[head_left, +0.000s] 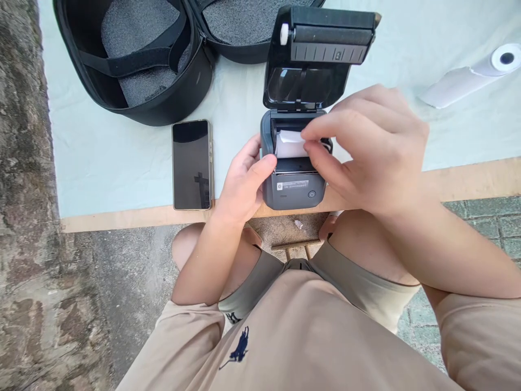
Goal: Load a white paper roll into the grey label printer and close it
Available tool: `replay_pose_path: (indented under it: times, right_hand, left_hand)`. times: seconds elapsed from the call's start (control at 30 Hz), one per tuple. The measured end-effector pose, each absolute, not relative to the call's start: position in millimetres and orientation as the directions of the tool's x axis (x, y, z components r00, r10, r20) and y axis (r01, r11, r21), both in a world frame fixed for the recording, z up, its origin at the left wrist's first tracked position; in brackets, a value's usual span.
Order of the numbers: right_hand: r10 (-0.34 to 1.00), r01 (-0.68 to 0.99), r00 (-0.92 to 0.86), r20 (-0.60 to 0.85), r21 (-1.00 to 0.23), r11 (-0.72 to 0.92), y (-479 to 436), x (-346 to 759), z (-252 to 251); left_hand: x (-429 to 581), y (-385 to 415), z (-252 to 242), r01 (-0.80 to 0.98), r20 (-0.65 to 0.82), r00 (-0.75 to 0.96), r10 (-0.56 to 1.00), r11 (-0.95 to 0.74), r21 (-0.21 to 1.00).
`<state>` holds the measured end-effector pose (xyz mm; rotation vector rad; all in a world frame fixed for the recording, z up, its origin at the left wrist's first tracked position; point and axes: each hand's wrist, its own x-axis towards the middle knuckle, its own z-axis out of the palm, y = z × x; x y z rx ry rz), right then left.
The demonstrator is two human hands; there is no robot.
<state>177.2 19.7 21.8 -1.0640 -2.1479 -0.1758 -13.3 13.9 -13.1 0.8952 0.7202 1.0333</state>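
A small dark grey label printer (pixel 293 196) stands near the table's front edge with its black lid (pixel 303 87) swung up and back. Inside its bay sits a white paper roll (pixel 288 146). My left hand (pixel 243 182) grips the printer's left side, thumb on the rim of the bay. From the right, my right hand (pixel 368 144) reaches over the bay, thumb and forefinger pinched at the roll's loose paper edge. That hand covers the right part of the bay and of the roll.
A black phone (pixel 192 164) lies left of the printer. Behind it an unzipped black case (pixel 163 103) with grey foam lies open. Another white paper roll (pixel 484 76), partly unwound, is at the far right. The pale cloth (pixel 122 179) ends at a wooden table edge (pixel 134 218).
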Motion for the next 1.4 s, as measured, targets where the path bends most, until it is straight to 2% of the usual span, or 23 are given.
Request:
replay_pose_path:
  times: [0.13, 0.3, 0.47, 0.63, 0.73, 0.87, 1.03, 1.1, 1.17, 1.4]
  right_hand:
    - [0.593, 0.599, -0.477, 0.649, -0.253, 0.759, 13.5, 174.3, 20.2]
    - [0.613, 0.516, -0.530, 0.586, -0.350, 0.782, 11.5, 176.7, 17.9]
    - [0.705, 0.551, -0.363, 0.609, -0.470, 0.689, 16.2, 181.9, 15.5]
    - [0.764, 0.553, -0.400, 0.506, -0.532, 0.642, 18.9, 184.8, 12.5]
    - [0.768, 0.496, -0.383, 0.514, -0.586, 0.640, 20.1, 187.4, 10.8]
    - [0.859, 0.434, -0.174, 0.482, -0.745, 0.506, 21.8, 188.8, 11.3]
    - [0.923, 0.169, -0.116, 0.368, -0.908, 0.383, 24.8, 183.9, 18.6]
    - [0.930, 0.118, -0.116, 0.348, -0.925, 0.361, 26.4, 182.9, 20.1]
    - [0.932, 0.147, -0.144, 0.333, -0.924, 0.353, 27.9, 183.8, 19.7]
    - [0.845, 0.258, -0.397, 0.358, -0.840, 0.477, 29.4, 196.2, 15.4]
  left_hand:
    - [-12.9, 14.0, -10.5, -0.401, -0.111, 0.348, 0.931, 0.255, 0.880]
    - [-14.8, 15.3, -17.2, -0.347, -0.112, 0.313, 0.943, 0.223, 0.911]
    - [-18.7, 17.3, -24.9, -0.330, -0.054, 0.359, 0.932, 0.181, 0.926]
    - [-18.2, 17.0, -22.8, -0.344, -0.068, 0.360, 0.931, 0.200, 0.917]
    - [-17.1, 16.3, -22.1, -0.328, -0.090, 0.342, 0.935, 0.208, 0.922]
    - [-17.8, 18.4, -28.1, -0.288, -0.016, 0.383, 0.924, 0.136, 0.948]
    - [-21.2, 25.9, -46.9, -0.242, 0.158, 0.423, 0.892, -0.057, 0.969]
    - [-22.8, 28.1, -53.7, -0.228, 0.181, 0.435, 0.882, -0.086, 0.970]
    - [-23.5, 28.9, -57.8, -0.222, 0.172, 0.437, 0.883, -0.079, 0.972]
    - [-20.4, 25.8, -50.0, -0.238, 0.097, 0.409, 0.907, 0.004, 0.971]
